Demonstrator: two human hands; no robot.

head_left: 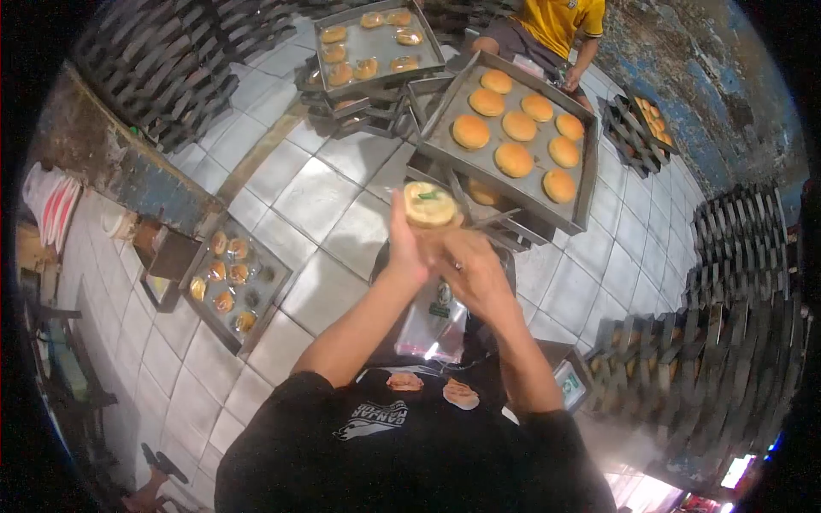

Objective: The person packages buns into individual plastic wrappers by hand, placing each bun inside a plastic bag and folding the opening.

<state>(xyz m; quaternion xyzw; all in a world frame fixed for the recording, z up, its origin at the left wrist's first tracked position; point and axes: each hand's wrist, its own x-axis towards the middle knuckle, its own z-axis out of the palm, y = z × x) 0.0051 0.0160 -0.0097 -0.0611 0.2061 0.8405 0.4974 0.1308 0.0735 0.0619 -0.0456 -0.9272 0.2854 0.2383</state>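
A pale bun (430, 205) with a green printed mark over it sits in a clear plastic bag in front of my body. My left hand (409, 248) grips the bagged bun from the left, fingers stretched up along its side. At the bun's lower edge my right hand (472, 267) is closed, its fingers bent in at the gathered end of the bag; slight blur hides the exact grip. Below the hands, a stack of clear plastic bags (434, 329) with a green print lies on my lap.
A metal tray (547, 203) of golden buns stands on stacked trays ahead right. Bagged buns lie on a tray (382, 53) ahead and another tray (224, 329) at left. A person in a yellow shirt (560, 24) sits beyond. Dark stacked trays (693, 376) stand at right.
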